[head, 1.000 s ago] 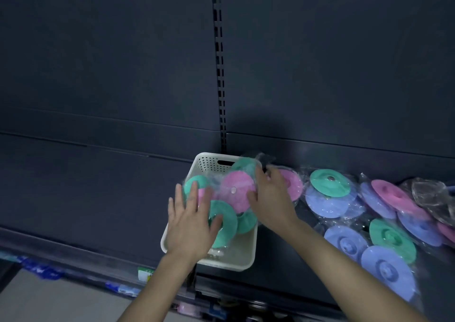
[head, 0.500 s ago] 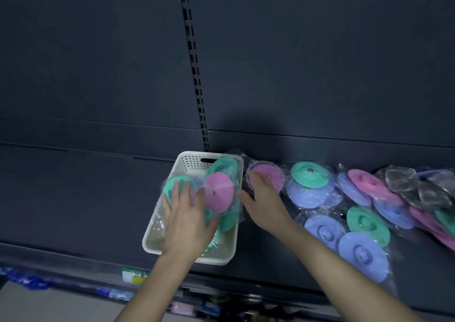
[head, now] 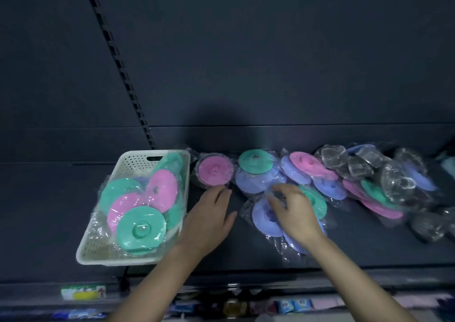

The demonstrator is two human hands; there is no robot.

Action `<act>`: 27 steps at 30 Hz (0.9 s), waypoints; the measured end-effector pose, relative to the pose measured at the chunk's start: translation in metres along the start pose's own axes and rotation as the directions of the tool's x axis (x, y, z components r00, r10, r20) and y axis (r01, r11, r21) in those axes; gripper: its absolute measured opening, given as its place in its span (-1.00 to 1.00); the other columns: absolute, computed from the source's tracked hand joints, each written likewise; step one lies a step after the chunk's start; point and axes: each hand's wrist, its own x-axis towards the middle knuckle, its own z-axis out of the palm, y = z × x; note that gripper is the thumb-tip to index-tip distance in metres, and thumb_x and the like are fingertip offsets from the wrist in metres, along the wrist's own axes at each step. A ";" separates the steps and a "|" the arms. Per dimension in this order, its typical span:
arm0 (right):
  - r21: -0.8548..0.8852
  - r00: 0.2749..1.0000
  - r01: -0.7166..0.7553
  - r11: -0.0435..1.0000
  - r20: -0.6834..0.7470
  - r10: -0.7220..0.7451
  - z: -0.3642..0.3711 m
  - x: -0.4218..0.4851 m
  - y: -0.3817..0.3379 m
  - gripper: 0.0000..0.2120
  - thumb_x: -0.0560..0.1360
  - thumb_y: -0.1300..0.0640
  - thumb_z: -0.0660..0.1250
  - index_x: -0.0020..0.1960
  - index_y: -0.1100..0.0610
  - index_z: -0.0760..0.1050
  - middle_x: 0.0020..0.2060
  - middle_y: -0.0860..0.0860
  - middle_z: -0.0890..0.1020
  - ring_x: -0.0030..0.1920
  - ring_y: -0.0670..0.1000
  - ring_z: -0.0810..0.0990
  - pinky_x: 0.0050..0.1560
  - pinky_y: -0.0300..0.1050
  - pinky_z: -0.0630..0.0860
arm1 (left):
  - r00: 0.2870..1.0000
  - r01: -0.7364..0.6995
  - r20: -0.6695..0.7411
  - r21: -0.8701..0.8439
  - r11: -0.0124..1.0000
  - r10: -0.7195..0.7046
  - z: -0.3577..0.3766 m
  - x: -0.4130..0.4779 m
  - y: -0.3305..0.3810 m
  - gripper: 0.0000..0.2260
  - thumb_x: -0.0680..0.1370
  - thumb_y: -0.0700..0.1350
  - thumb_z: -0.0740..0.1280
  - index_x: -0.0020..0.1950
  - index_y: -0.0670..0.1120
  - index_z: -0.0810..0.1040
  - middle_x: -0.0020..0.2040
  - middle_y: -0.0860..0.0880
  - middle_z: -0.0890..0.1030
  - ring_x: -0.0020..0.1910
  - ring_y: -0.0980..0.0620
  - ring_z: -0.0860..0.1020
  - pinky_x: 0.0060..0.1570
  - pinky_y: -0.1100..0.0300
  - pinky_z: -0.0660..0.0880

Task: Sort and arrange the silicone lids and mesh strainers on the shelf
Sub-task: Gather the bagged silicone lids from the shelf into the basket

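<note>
Beside the part-filled basket (head: 103, 255), we are hovering our open left hand (head: 209, 220), right hand (head: 298, 215) touching a purple lid (head: 264, 218) (grip unclear), while loose lids (head: 215, 170) and strainers (head: 394, 181) are awaiting sorting.

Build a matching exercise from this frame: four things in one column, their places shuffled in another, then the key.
1 left hand
2 right hand
3 mesh strainers
4 front green lid

a in the white basket
b over a bagged purple lid
c right end of the shelf
d fingertips near the lone pink lid

Pairs: 1-d, 2-b, 3-c, 4-a
</note>
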 end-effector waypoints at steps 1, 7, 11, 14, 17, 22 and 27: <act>-0.001 0.999 -0.037 0.999 -0.015 0.037 -0.006 -0.002 0.010 -0.86 0.50 0.21 0.32 0.01 0.26 0.56 -0.04 0.14 0.61 0.05 0.17 0.54 -0.07 -0.21 0.29 | 0.999 0.032 0.013 -0.035 0.999 -0.032 0.006 0.003 0.005 -0.57 0.51 -0.01 0.28 0.29 -0.23 0.49 0.25 -0.17 0.51 0.23 -0.12 0.51 0.24 0.19 0.37; -0.203 0.949 -0.298 0.933 0.046 0.313 -0.030 -0.014 0.061 -0.56 0.46 -0.07 0.37 0.22 0.18 0.48 0.13 0.19 0.53 0.21 0.19 0.46 0.20 -0.05 0.36 | 0.969 0.203 0.171 -0.153 0.967 -0.177 0.040 0.019 0.026 -0.51 0.56 0.07 0.28 0.36 -0.23 0.38 0.28 -0.15 0.45 0.26 -0.09 0.42 0.20 0.18 0.33; -0.165 0.880 -0.416 0.894 0.174 0.442 -0.031 -0.019 0.075 -0.53 0.35 -0.15 0.45 0.15 0.03 0.44 0.17 0.15 0.45 0.24 0.17 0.39 0.18 -0.08 0.38 | 0.930 0.342 0.239 -0.279 0.897 -0.280 0.061 0.029 0.036 -0.60 0.47 0.11 0.39 0.11 -0.16 0.44 0.07 -0.12 0.51 0.04 -0.06 0.47 -0.11 0.20 0.33; -0.082 0.869 -0.456 0.886 0.173 0.463 -0.027 -0.021 0.078 -0.52 0.30 0.00 0.51 0.13 0.06 0.41 0.17 0.15 0.42 0.13 0.13 0.40 0.09 -0.16 0.42 | 0.913 0.400 0.240 -0.371 0.838 -0.330 0.070 0.037 0.046 -0.53 0.38 0.02 0.51 0.12 -0.16 0.41 0.05 -0.07 0.50 0.00 -0.01 0.48 -0.16 0.24 0.35; 0.075 0.869 -0.483 0.872 0.160 0.468 -0.028 -0.019 0.078 -0.39 0.30 0.14 0.54 0.26 0.12 0.36 0.11 0.11 0.48 -0.02 0.03 0.44 -0.07 -0.23 0.38 | 0.869 0.494 0.266 -0.475 0.728 -0.417 0.069 0.043 0.054 -0.54 0.33 -0.17 0.54 0.09 -0.13 0.35 -0.08 0.04 0.50 -0.11 0.06 0.49 -0.34 0.45 0.36; 0.309 0.847 -0.526 0.792 0.111 0.520 -0.041 -0.009 0.089 -0.54 0.22 0.24 0.56 0.06 0.08 0.49 -0.11 0.02 0.64 -0.11 0.03 0.61 -0.05 -0.08 0.55 | 0.811 0.570 0.292 -0.589 0.573 -0.507 0.056 0.053 0.051 -0.61 0.33 -0.31 0.50 0.03 -0.12 0.40 -0.17 -0.01 0.54 -0.24 0.10 0.49 -0.29 0.30 0.41; 0.504 0.891 -0.423 0.753 0.081 0.446 -0.064 0.002 0.084 -0.84 0.27 0.32 0.53 -0.24 0.16 0.58 -0.32 0.06 0.62 -0.32 0.00 0.51 -0.24 -0.12 0.43 | 0.832 0.525 0.267 -0.662 0.535 -0.486 0.030 0.061 0.050 -0.74 0.28 -0.25 0.49 -0.08 -0.14 0.54 -0.21 0.01 0.56 -0.24 0.07 0.50 -0.25 0.26 0.41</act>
